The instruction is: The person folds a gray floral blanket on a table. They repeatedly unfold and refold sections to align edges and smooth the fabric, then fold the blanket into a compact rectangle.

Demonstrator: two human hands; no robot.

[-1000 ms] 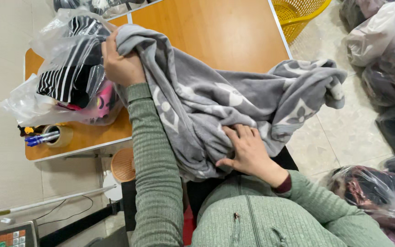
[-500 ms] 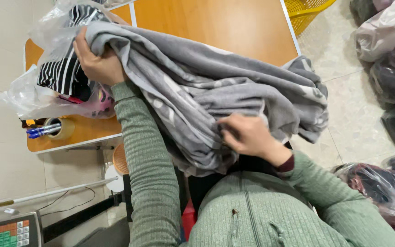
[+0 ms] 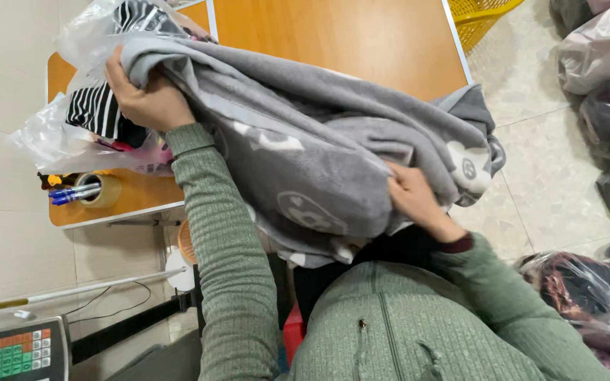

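Across the orange counter (image 3: 333,42) and down over the person's lap, a grey blanket (image 3: 319,148) with pale round figures lies bunched, its long axis running from upper left to lower right between the two hands. At its upper-left end the left hand (image 3: 146,99) has fingers closed on the edge, beside a clear plastic bag (image 3: 72,134) of striped clothes. At its lower-right fold the right hand (image 3: 414,201) pinches cloth, nearer the body.

Grey blanket (image 3: 333,148) soft, matt fleece; table (image 3: 347,35) smooth wood; bag (image 3: 58,141) glossy plastic.
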